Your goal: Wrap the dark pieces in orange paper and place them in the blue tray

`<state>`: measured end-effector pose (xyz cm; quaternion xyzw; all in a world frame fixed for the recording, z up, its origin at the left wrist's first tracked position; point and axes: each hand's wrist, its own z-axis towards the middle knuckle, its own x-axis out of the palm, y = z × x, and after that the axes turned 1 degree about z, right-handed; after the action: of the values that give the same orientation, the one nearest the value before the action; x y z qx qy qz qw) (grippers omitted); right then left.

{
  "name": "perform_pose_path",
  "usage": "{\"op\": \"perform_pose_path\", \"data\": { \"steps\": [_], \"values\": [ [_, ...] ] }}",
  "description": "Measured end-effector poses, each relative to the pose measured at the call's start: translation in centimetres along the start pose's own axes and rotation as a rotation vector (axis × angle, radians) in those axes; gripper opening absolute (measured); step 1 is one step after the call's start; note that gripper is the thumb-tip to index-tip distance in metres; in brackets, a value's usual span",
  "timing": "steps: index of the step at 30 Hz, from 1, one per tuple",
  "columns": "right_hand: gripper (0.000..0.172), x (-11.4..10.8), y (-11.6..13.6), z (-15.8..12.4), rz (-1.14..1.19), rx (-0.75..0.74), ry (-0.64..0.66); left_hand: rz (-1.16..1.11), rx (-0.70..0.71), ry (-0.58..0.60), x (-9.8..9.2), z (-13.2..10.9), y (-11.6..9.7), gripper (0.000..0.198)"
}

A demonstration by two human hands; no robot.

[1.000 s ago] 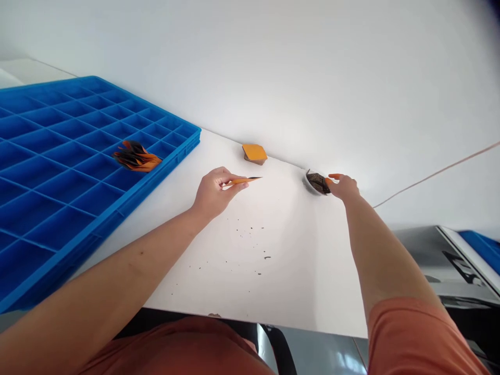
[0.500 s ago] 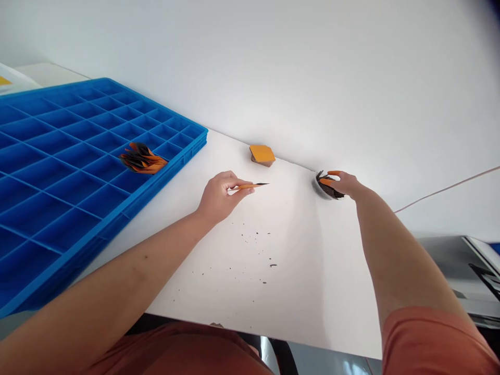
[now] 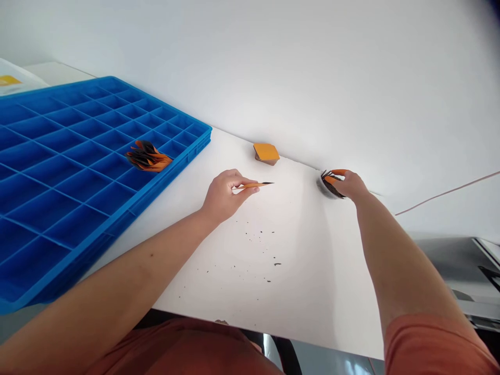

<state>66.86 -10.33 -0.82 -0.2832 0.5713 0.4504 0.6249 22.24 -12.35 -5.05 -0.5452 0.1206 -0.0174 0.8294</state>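
Fingers of the left hand point(image 3: 226, 197) pinch a thin orange, black-tipped strip point(image 3: 254, 185); right hand point(image 3: 350, 185) unclear.

Glossy blue plastic tray point(image 3: 78, 172), matt white table point(image 3: 297, 260).

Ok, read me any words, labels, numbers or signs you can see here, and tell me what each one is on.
No readable text anywhere in this view.
Yellow patch on the white object at the far left: possibly a label, too small and blurred to read.
Blue plastic compartment tray, orange square block, thin orange stick with a dark tip in the left hand: no markings show.
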Motion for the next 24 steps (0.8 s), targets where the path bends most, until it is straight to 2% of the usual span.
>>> {"op": "perform_pose_path", "data": {
  "steps": [3,9,13,17,24],
  "values": [
    [0.031,0.0,0.1,-1.1,0.120,0.075,-0.015,-0.005,-0.002,0.001,0.1,0.0,0.0,0.010],
    [0.020,0.0,-0.2,-3.0,0.221,0.106,-0.110,-0.025,0.001,0.012,0.3,0.0,0.1,0.011],
    [0.012,0.0,-0.3,-3.1,0.136,0.089,-0.111,-0.035,0.021,0.019,0.4,-0.1,0.0,0.011],
    [0.010,-0.2,0.2,-2.9,-0.018,-0.027,-0.065,-0.032,0.015,0.040,0.2,-0.1,-0.2,0.012],
    [0.019,-0.2,0.6,-3.2,-0.173,-0.145,-0.030,-0.029,0.009,0.038,0.3,-0.2,0.0,0.011]
  ]
}}
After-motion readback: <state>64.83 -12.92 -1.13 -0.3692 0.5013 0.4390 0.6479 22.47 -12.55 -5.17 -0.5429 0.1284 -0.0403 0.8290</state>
